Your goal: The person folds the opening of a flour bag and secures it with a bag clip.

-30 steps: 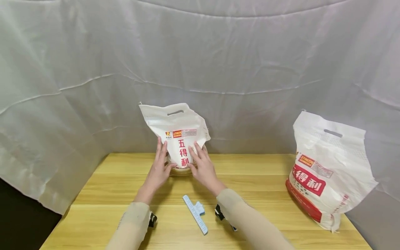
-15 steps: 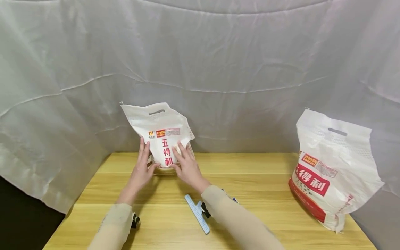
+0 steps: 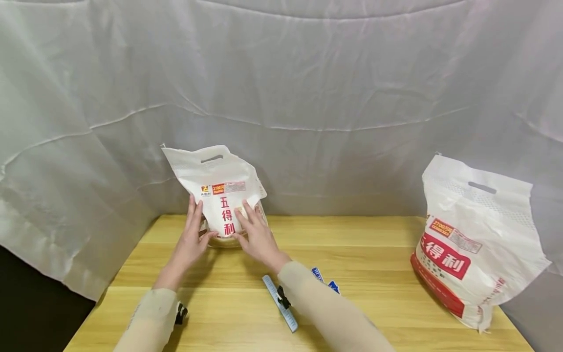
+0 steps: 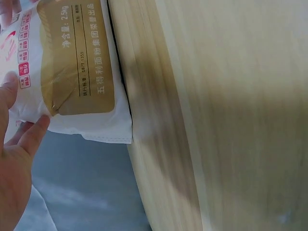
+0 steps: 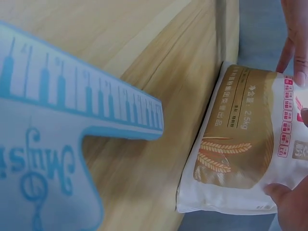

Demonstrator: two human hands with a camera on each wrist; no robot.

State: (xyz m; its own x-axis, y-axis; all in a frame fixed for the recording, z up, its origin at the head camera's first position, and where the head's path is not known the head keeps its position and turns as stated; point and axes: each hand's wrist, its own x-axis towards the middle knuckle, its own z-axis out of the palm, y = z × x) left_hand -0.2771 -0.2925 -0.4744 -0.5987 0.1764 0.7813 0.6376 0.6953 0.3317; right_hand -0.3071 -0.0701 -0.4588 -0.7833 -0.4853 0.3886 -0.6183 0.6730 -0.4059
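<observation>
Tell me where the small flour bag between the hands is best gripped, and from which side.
Probably by the punched handle slot at the top of the small flour bag, coming from above. It stands upright with its crumpled top free, while the left hand and right hand flank its lower sides.

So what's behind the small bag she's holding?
Behind the small bag hangs a white cloth backdrop. Both hands, left and right, press its front; the table edge there is covered.
</observation>
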